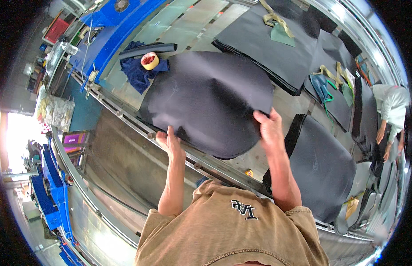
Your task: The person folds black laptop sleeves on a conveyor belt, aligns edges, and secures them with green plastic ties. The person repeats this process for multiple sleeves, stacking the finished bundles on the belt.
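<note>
A wide stack of rounded black sheets [201, 102], smooth and slightly shiny, lies on the table before me. Its top is bowed, with a dark dip toward the right. My right hand [270, 128] grips the right edge, thumb on top and the other fingers mostly hidden. At the near left edge is my left hand [172, 145], its fingers apart and touching the rim rather than wrapped round it. Beyond the stack's far left edge, a roll of tape [149, 61] rests on a dark blue cloth [137, 77].
Another black stack [323, 168] sits beside my right forearm. Large dark sheets [268, 48] are piled at the far right, with a strap and green cloth [282, 35] on top. A metal rail [121, 114] edges the table. A co-worker [391, 108] reaches over sheets at the right.
</note>
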